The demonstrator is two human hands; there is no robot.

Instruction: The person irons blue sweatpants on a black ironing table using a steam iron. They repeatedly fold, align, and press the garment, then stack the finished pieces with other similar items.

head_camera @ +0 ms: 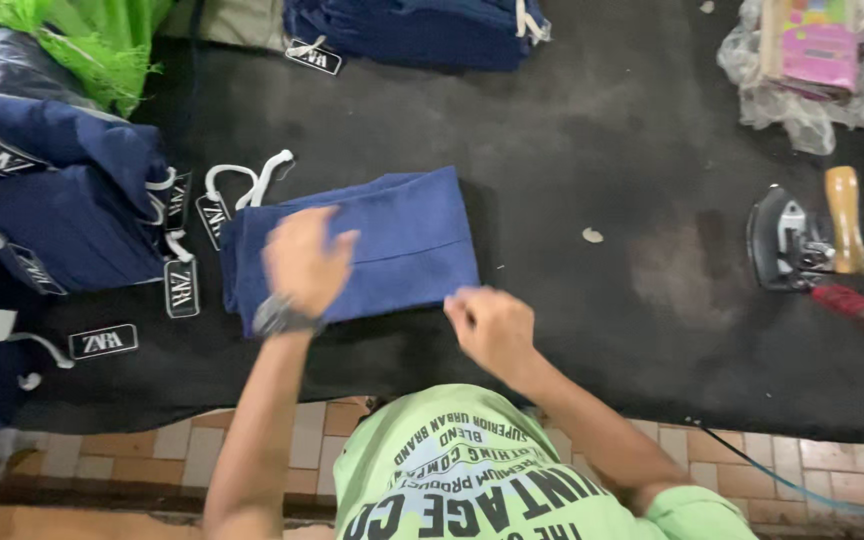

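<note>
A folded blue garment (392,235) lies on the black padded table (592,130), with white drawstrings (247,180) and a dark tag at its left end. My left hand (302,262) rests flat on the garment's left half, fingers spread; a dark watch sits on that wrist. My right hand (490,322) is at the garment's near right corner, its fingers curled at the fabric's edge. Whether it pinches the cloth is unclear.
Stacks of folded navy garments with tags (62,200) fill the left side, and another pile (422,30) sits at the far edge. A clothes iron with a wooden handle (802,235) stands at right. Plastic-wrapped pink packets (817,60) lie at the far right, green fabric (82,40) at the far left.
</note>
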